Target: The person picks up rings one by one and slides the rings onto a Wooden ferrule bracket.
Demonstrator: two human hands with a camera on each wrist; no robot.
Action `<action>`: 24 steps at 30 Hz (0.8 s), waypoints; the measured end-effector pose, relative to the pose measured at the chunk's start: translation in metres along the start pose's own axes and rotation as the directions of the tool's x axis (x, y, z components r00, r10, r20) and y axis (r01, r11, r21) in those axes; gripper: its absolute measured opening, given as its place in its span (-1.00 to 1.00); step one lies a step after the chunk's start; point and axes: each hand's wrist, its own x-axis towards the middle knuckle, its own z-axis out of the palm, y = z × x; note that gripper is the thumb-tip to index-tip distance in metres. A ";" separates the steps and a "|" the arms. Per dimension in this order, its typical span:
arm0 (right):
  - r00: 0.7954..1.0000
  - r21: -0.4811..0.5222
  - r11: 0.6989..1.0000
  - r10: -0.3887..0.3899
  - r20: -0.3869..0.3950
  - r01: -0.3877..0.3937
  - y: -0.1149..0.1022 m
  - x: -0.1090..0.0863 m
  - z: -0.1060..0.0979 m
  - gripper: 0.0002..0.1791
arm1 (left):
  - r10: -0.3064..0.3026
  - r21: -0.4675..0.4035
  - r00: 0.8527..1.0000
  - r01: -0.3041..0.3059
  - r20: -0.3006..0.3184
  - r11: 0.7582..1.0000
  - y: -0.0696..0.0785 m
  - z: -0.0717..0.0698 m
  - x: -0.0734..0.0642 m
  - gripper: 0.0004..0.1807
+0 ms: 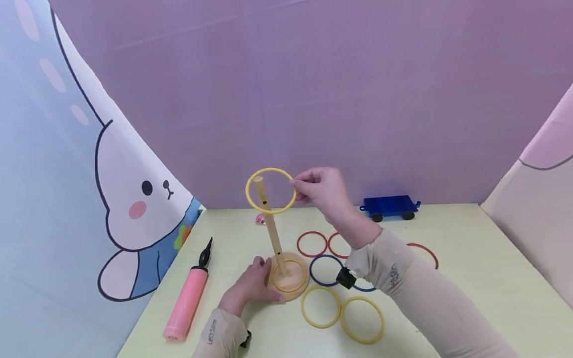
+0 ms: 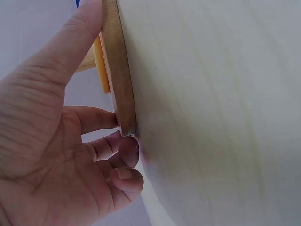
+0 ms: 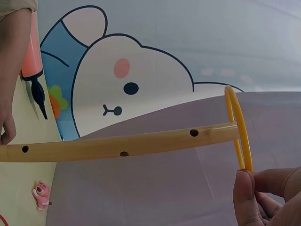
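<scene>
My right hand [image 1: 324,191] pinches a yellow ring [image 1: 270,169] between thumb and fingers at the top of an upright wooden pole [image 1: 273,233]. In the right wrist view, the ring [image 3: 245,129] encircles the pole's tip, and dark holes run along the shaft. The pole rises from a round wooden base [image 1: 286,297] on the table. Another yellow ring [image 1: 306,273] lies on that base, around the pole's foot. My left hand [image 1: 252,282] grips the base's left side, and the left wrist view shows thumb and fingers at the disc's edge [image 2: 121,80].
Right of the base lie loose yellow rings [image 1: 383,323], blue rings [image 1: 311,273] and red rings [image 1: 298,244], some partly behind my right arm. A pink hand pump [image 1: 187,303] lies at left. A blue toy wagon [image 1: 389,206] and a small pink figure [image 3: 41,194] stand near the back edge.
</scene>
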 end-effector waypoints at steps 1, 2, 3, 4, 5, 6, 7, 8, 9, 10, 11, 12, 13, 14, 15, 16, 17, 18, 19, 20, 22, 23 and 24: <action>1.000 0.000 1.000 0.000 0.000 0.000 0.000 0.000 0.000 -0.87 | 0.002 -0.002 1.000 -0.002 0.000 1.000 0.000 0.000 0.000 0.34; 1.000 -0.001 1.000 0.000 0.000 0.000 0.000 0.000 0.000 -0.87 | 0.003 -0.003 1.000 -0.003 -0.001 1.000 0.000 0.000 0.000 0.34; 1.000 -0.001 1.000 -0.001 0.000 0.001 0.001 -0.001 0.001 -0.87 | 0.002 -0.002 1.000 -0.002 -0.001 1.000 0.000 0.000 0.000 0.34; 1.000 -0.001 1.000 0.000 0.000 0.000 0.001 -0.001 0.001 -0.87 | 0.003 -0.002 1.000 -0.003 -0.002 1.000 0.001 0.000 0.000 0.34; 1.000 -0.003 1.000 -0.001 0.001 0.001 0.002 -0.001 0.001 -0.87 | 0.003 -0.002 1.000 -0.003 -0.003 1.000 0.001 0.001 0.000 0.34; 1.000 -0.005 1.000 0.000 0.001 0.000 0.004 -0.001 0.001 -0.88 | 0.003 0.000 1.000 -0.003 -0.004 1.000 0.001 0.001 0.000 0.34; 1.000 -0.007 1.000 0.003 0.002 -0.003 0.005 -0.001 0.001 -0.88 | 0.003 -0.001 1.000 -0.003 -0.006 1.000 0.001 0.001 0.000 0.34; 1.000 -0.010 1.000 0.005 0.002 -0.005 0.007 -0.002 0.001 -0.88 | 0.003 0.000 1.000 -0.003 -0.007 1.000 0.001 0.001 0.000 0.34; 1.000 -0.016 1.000 0.010 0.003 -0.010 0.009 -0.002 0.000 -0.87 | 0.003 0.000 1.000 -0.003 -0.007 1.000 0.001 0.001 0.000 0.34; 1.000 -0.024 1.000 0.017 0.005 -0.017 0.011 -0.002 0.000 -0.86 | 0.005 0.001 1.000 -0.005 -0.007 1.000 0.001 0.001 0.000 0.34; 1.000 -0.034 0.999 0.022 0.005 -0.022 0.013 -0.003 0.000 -0.86 | 0.005 0.003 1.000 -0.005 -0.007 1.000 0.002 0.000 0.000 0.34; 1.000 -0.045 0.999 0.029 0.007 -0.028 0.015 -0.003 -0.001 -0.85 | 0.005 0.004 1.000 -0.005 -0.008 1.000 0.002 0.000 0.000 0.34; 0.999 -0.057 0.998 0.035 0.007 -0.034 0.018 -0.004 -0.001 -0.85 | 0.006 0.004 1.000 -0.005 -0.008 1.000 0.002 0.000 0.000 0.34; 0.999 -0.067 0.997 0.038 0.008 -0.037 0.020 -0.004 -0.002 -0.85 | 0.005 0.007 1.000 -0.005 -0.007 1.000 0.002 0.000 0.000 0.34; 0.999 -0.073 0.996 0.041 0.009 -0.040 0.023 -0.004 -0.002 -0.85 | 0.005 0.006 1.000 -0.005 -0.006 1.000 0.002 0.000 0.000 0.34; 0.999 -0.078 0.996 0.043 0.010 -0.042 0.025 -0.005 -0.003 -0.85 | 0.007 0.008 1.000 -0.007 -0.006 1.000 0.003 0.000 0.000 0.34; 0.999 -0.081 0.996 0.045 0.012 -0.044 0.028 -0.005 -0.003 -0.86 | 0.006 0.010 1.000 -0.006 -0.007 1.000 0.003 0.000 0.000 0.34; 0.999 -0.084 0.995 0.048 0.014 -0.047 0.031 -0.006 -0.004 -0.85 | 0.007 0.011 1.000 -0.007 -0.007 1.000 0.003 0.000 -0.001 0.34; 0.999 -0.084 0.995 0.050 0.015 -0.048 0.034 -0.006 -0.004 -0.85 | 0.007 0.011 1.000 -0.007 -0.007 1.000 0.003 -0.001 -0.001 0.33; 0.999 -0.085 0.995 0.051 0.018 -0.050 0.036 -0.007 -0.005 -0.85 | 0.007 0.011 1.000 -0.007 -0.007 1.000 0.003 -0.001 -0.001 0.34; 0.998 -0.081 0.995 0.058 0.019 -0.056 0.041 -0.007 -0.005 -0.84 | 0.006 0.010 1.000 -0.006 -0.007 1.000 0.003 -0.001 -0.001 0.34; 0.998 -0.078 0.995 0.062 0.019 -0.060 0.044 -0.007 -0.005 -0.84 | 0.004 0.009 1.000 -0.004 -0.007 1.000 0.003 -0.001 -0.001 0.34; 0.998 -0.075 0.995 0.064 0.018 -0.063 0.047 -0.008 -0.004 -0.85 | 0.002 0.007 1.000 -0.002 -0.007 1.000 0.003 -0.001 -0.001 0.34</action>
